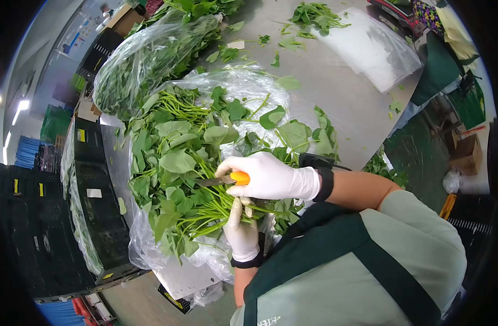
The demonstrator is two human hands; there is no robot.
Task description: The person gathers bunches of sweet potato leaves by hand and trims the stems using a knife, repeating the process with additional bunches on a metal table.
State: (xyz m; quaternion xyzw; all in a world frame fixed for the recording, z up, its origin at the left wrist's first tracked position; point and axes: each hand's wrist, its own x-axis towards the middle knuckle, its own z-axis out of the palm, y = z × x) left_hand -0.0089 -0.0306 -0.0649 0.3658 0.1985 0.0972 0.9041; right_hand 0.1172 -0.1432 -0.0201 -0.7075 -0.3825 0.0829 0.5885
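My right hand, in a white glove, is closed around the orange handle of a knife. The knife's dark blade points left over the green stems. Just below it, my left hand, also gloved in white, has its fingers closed on a bunch of green stems. Both hands are close together at the right edge of a large heap of leafy greens. The heap lies on clear plastic film.
On the metal table are a bagged bundle of greens, a small pile of greens and stacked clear plastic sheets. Leaf scraps are scattered between them. Black crates stand at the left.
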